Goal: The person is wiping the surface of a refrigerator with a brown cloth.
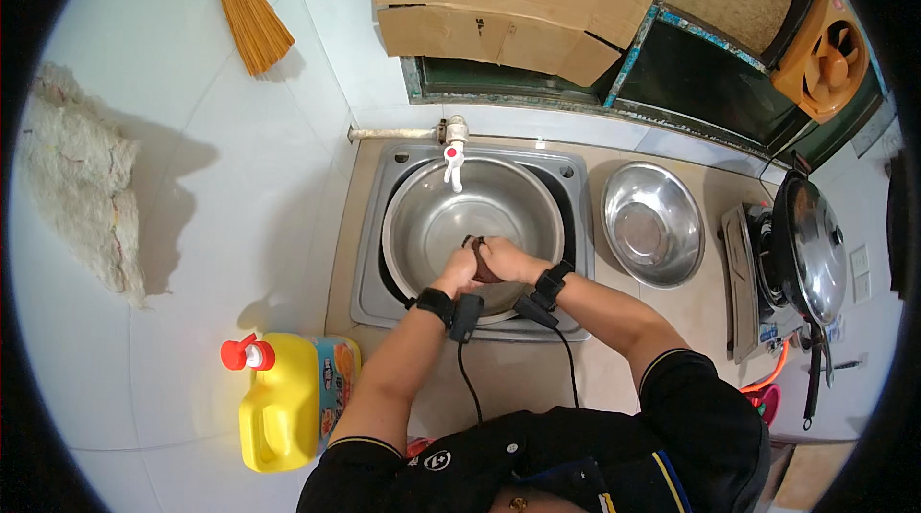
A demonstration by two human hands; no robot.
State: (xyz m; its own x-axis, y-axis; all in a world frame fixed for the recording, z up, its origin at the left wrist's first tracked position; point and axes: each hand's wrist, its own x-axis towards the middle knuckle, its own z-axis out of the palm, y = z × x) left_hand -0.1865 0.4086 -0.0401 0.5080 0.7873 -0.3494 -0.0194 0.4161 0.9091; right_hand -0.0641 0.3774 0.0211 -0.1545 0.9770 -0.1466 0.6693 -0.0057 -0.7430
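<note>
Both my hands are over a large stainless steel basin (414,225) that sits in the metal sink (368,283). Between them is a dark brown, cloth-like thing (485,271), mostly covered by the fingers; what it is exactly cannot be made out. My left hand (459,270) grips it from the left, and my right hand (506,260) grips it from the right, close against the left. Above the basin's far rim hangs a white tap (453,157) with a red dot on its handle. No stream of water shows beneath its spout.
Right of the sink stands a steel bowl (651,225). Farther right, a gas stove (745,283) carries a wok with a lid (817,247). A yellow detergent jug (280,405) stands at left. A brush (252,20) and a pale fibrous cloth (83,182) hang on the tiled wall.
</note>
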